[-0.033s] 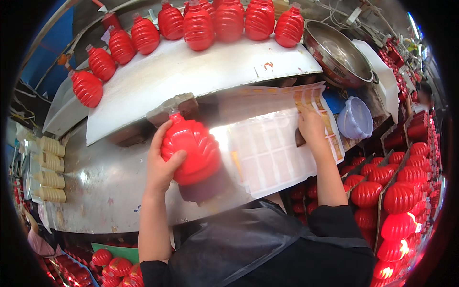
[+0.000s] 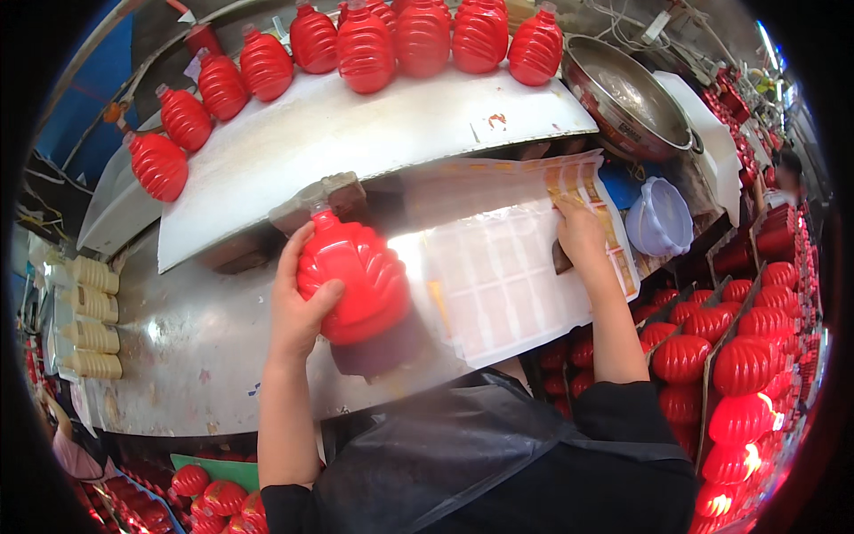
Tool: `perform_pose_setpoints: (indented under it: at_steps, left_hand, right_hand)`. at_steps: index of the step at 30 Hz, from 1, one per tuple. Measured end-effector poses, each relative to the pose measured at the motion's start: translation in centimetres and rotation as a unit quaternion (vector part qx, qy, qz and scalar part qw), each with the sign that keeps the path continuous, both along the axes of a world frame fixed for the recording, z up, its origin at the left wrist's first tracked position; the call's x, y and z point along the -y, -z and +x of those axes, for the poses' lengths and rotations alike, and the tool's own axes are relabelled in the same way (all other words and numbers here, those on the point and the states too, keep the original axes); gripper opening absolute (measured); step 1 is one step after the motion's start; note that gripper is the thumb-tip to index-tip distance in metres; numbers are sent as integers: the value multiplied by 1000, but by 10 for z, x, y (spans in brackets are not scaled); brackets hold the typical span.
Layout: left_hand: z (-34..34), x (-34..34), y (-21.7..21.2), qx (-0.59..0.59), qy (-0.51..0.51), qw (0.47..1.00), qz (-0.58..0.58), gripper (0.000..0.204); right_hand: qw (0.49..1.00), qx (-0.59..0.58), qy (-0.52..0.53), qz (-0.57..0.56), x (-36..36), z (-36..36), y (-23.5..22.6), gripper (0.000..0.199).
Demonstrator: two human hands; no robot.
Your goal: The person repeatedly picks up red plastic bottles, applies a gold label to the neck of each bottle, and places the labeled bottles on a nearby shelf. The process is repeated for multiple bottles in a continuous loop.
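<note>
My left hand is closed round the left side of a ribbed red plastic bottle, thumb across its front. The bottle leans back with its clear neck against a dull brown block. Beneath its base lies a dark, flat patch I cannot identify. To the right, my right hand is closed, fingertips down on the gold labels along the far right of a translucent label sheet. A dark brown flat piece shows beside the palm; whether I hold it is unclear.
Several red bottles line the back of a raised white board. A steel pan and lilac bucket stand right. Cream containers stack at the left of the metal table. Crated red bottles fill the lower right.
The view has shifted very slightly. My left hand keeps its grip on the bottle, and my right hand stays at the gold labels.
</note>
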State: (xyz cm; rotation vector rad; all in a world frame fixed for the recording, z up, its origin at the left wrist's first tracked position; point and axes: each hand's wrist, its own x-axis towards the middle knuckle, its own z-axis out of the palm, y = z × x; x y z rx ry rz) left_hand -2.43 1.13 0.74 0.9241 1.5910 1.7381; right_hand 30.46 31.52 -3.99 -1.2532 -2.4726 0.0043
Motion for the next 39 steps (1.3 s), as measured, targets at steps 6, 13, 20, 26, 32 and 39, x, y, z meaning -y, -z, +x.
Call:
perform_pose_setpoints:
  at_steps: [6,13,20,26,32,39]
  left_hand:
    - [14,7,3,82,-55,995,-4,88]
    - [24,9,0,-27,-43,999,5,84]
    - [35,10,7,88,-85,992,36,72]
    - [36,15,11,110,-88,990,33,69]
    - [33,15,13,80,-96,992,15,73]
    - [30,17,6,-63,-145,987,-40,72]
  right_hand:
    - [967,231,-27,-103,77,21,-5,45]
    - [976,118,-124,-131,171,43,-18,43]
    - [959,108,-256,-58,178,67,0,50]
    - [948,-32,-302,-90,171,65,-7,21]
    - [803,-82,-72,-586,121,-13,-82,20]
    - [838,-188,-324,-396,121,-132,-150,13]
